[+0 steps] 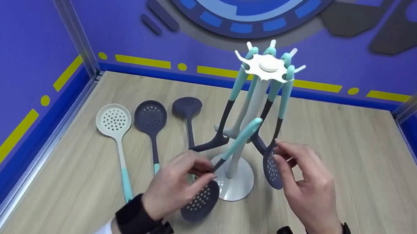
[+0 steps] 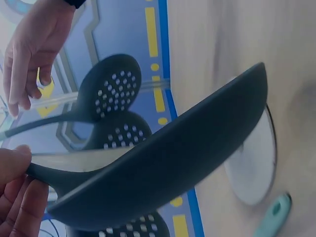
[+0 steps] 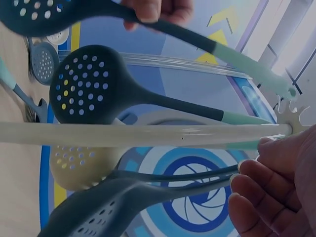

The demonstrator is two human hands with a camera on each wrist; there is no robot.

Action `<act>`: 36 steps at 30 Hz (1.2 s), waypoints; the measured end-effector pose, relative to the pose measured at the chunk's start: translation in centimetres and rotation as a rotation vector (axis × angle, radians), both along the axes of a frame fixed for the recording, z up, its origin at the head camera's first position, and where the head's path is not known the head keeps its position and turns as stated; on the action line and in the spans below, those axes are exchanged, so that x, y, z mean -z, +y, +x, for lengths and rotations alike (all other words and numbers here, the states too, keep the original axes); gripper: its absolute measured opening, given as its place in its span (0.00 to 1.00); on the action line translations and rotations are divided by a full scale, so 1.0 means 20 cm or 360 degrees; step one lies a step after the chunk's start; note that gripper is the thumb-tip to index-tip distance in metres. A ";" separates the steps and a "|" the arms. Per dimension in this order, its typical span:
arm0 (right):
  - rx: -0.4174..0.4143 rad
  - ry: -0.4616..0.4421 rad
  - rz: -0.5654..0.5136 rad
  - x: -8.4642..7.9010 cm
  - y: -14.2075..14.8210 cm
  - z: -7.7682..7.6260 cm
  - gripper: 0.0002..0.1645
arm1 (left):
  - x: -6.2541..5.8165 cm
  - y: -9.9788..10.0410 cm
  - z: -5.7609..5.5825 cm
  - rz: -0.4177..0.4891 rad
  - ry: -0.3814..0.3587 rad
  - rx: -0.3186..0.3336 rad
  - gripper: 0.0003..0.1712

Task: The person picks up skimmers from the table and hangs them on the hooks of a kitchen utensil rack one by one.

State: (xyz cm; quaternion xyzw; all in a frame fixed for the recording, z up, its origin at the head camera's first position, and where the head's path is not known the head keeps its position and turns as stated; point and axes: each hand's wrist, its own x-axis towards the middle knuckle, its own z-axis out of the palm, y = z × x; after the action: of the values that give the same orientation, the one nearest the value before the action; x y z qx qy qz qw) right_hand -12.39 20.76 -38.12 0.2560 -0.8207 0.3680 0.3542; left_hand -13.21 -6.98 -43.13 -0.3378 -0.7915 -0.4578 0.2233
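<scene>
My left hand (image 1: 180, 184) pinches the neck of a dark skimmer (image 1: 200, 203). Its perforated head hangs low, and its teal handle slants up in front of the rack's pole. In the left wrist view the skimmer's bowl (image 2: 163, 153) shows side-on. A white utensil rack (image 1: 269, 65) carries several teal-handled utensils on its hooks. Close to a skimmer (image 1: 273, 171) hanging on its right side is my right hand (image 1: 307, 184), fingers loosely bent. Its fingertips overlap that skimmer's neck in the head view; in the left wrist view they appear just apart from the handle.
Left of the rack lie a pale skimmer (image 1: 113, 121), a dark skimmer (image 1: 150, 117) and another dark perforated utensil (image 1: 187, 106). The rack's round base (image 1: 241, 187) stands on the wooden table (image 1: 367, 176). Blue panels (image 1: 361, 73) enclose the back and sides.
</scene>
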 end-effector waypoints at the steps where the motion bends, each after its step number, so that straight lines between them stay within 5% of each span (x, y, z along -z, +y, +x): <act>1: -0.0016 -0.0004 0.0012 0.00 -0.01 0.00 0.28 | 0.00 0.02 0.00 0.0002 -0.0002 0.0010 0.11; 10: -0.0182 -0.0019 -0.0014 0.02 -0.05 0.01 0.18 | -0.02 0.21 -0.01 -0.0014 -0.0065 0.0102 0.09; 25: -0.0066 -0.0154 -0.0071 0.05 -0.09 0.04 0.21 | -0.04 0.31 -0.02 0.0016 -0.0084 0.0034 0.08; 36: 0.0002 -0.0053 -0.0107 0.03 -0.08 0.04 0.24 | -0.02 0.30 -0.05 0.0097 -0.0085 0.0001 0.09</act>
State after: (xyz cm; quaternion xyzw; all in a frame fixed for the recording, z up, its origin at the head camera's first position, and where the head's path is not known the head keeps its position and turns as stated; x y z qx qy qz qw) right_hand -11.62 19.24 -38.64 0.2373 -0.8138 0.3995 0.3491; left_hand -14.18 -0.96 -42.83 -0.3187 -0.7827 -0.4907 0.2122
